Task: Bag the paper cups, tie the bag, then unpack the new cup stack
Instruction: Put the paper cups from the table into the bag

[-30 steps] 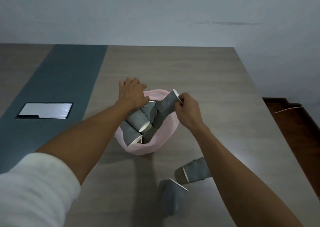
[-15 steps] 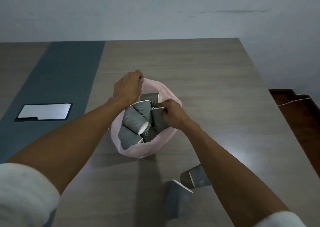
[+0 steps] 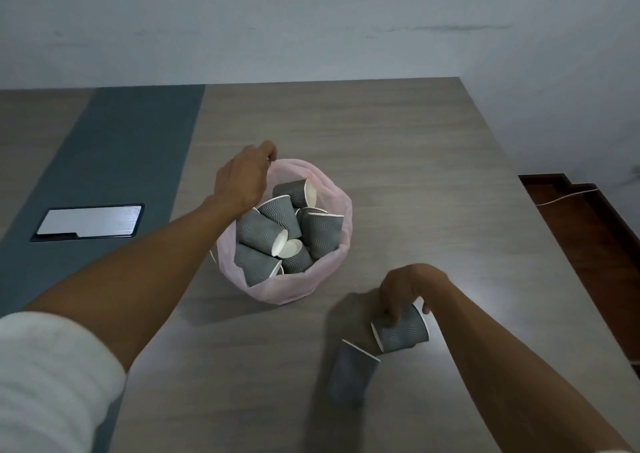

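A pink plastic bag (image 3: 332, 269) stands open in the middle of the table, filled with several grey ribbed paper cups (image 3: 320, 232). My left hand (image 3: 242, 179) pinches the bag's far-left rim and holds it up. My right hand (image 3: 407, 288) is down at the near right, its fingers curled round a grey cup (image 3: 401, 331) that lies on its side on the table. Another grey cup (image 3: 351, 373) lies just in front of it, closer to me, touching or nearly touching it.
The wooden table (image 3: 398, 161) has a dark blue-grey strip (image 3: 114, 161) on its left with a silver cable hatch (image 3: 88, 222) set in it. The table's right edge drops to a brown floor (image 3: 595, 244) with a white cable. A pale wall lies behind.
My right hand left a cup in the bag, pulled back toward me and took hold of a loose cup on the table. My left hand kept hold of the bag's rim.
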A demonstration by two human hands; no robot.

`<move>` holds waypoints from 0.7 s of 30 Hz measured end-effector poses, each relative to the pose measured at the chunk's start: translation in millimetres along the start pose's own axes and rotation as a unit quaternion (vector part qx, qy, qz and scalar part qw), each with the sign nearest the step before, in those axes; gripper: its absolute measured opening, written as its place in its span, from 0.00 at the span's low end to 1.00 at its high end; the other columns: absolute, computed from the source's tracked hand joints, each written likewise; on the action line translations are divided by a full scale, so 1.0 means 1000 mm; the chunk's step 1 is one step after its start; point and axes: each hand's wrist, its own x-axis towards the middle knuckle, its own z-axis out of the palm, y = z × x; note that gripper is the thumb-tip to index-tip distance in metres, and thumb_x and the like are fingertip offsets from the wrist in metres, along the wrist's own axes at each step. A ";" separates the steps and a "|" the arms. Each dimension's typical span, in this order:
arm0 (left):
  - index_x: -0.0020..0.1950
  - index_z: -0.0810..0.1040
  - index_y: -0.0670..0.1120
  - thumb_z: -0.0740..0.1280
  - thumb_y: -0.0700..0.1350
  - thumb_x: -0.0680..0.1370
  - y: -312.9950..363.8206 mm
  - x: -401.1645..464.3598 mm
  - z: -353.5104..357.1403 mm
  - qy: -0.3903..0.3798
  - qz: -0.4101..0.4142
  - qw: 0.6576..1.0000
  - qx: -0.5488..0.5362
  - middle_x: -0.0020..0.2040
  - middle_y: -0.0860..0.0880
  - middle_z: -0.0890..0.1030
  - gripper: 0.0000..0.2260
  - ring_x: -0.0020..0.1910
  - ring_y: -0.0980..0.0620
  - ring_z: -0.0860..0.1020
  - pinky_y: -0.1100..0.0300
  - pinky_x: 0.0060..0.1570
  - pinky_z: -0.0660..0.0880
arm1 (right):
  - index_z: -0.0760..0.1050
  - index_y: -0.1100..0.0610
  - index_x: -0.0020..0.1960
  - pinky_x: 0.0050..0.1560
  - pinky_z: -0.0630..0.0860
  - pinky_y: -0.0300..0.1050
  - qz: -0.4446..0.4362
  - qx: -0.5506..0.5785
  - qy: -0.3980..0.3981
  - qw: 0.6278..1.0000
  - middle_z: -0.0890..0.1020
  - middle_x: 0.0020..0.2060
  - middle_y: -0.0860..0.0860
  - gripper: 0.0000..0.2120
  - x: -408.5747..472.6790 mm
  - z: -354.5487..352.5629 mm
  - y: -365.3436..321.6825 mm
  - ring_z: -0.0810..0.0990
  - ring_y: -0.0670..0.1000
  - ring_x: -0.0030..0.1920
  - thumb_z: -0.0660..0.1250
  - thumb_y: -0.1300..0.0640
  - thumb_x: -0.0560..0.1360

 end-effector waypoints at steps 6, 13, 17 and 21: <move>0.70 0.78 0.50 0.59 0.39 0.81 -0.013 -0.001 -0.006 -0.068 0.056 0.995 0.040 0.67 0.48 0.75 0.19 0.63 0.41 0.77 0.45 0.60 0.75 | 0.75 0.55 0.70 0.62 0.79 0.54 -0.012 -0.011 -0.022 1.000 0.77 0.67 0.55 0.31 0.005 0.010 0.005 0.78 0.60 0.65 0.80 0.55 0.69; 0.77 0.68 0.50 0.66 0.39 0.75 -0.016 -0.001 -0.010 -0.126 0.048 0.990 0.040 0.73 0.51 0.68 0.30 0.65 0.42 0.75 0.45 0.60 0.75 | 0.76 0.54 0.68 0.57 0.80 0.53 0.031 -0.105 -0.026 0.994 0.82 0.61 0.54 0.38 0.010 0.032 0.001 0.82 0.58 0.56 0.84 0.48 0.61; 0.79 0.65 0.51 0.67 0.35 0.74 -0.020 0.001 -0.013 -0.142 0.063 0.985 0.077 0.76 0.52 0.66 0.33 0.68 0.41 0.72 0.45 0.60 0.74 | 0.81 0.58 0.65 0.54 0.80 0.48 -0.014 0.002 0.029 0.999 0.83 0.44 0.51 0.22 -0.009 -0.009 -0.001 0.81 0.53 0.46 0.77 0.61 0.71; 0.80 0.61 0.53 0.66 0.37 0.76 -0.024 0.002 -0.020 -0.155 0.095 0.974 0.139 0.78 0.54 0.63 0.34 0.67 0.42 0.73 0.46 0.57 0.76 | 0.82 0.61 0.62 0.60 0.78 0.49 -0.048 0.092 0.293 0.951 0.84 0.56 0.56 0.18 -0.041 -0.075 -0.019 0.82 0.57 0.57 0.62 0.68 0.75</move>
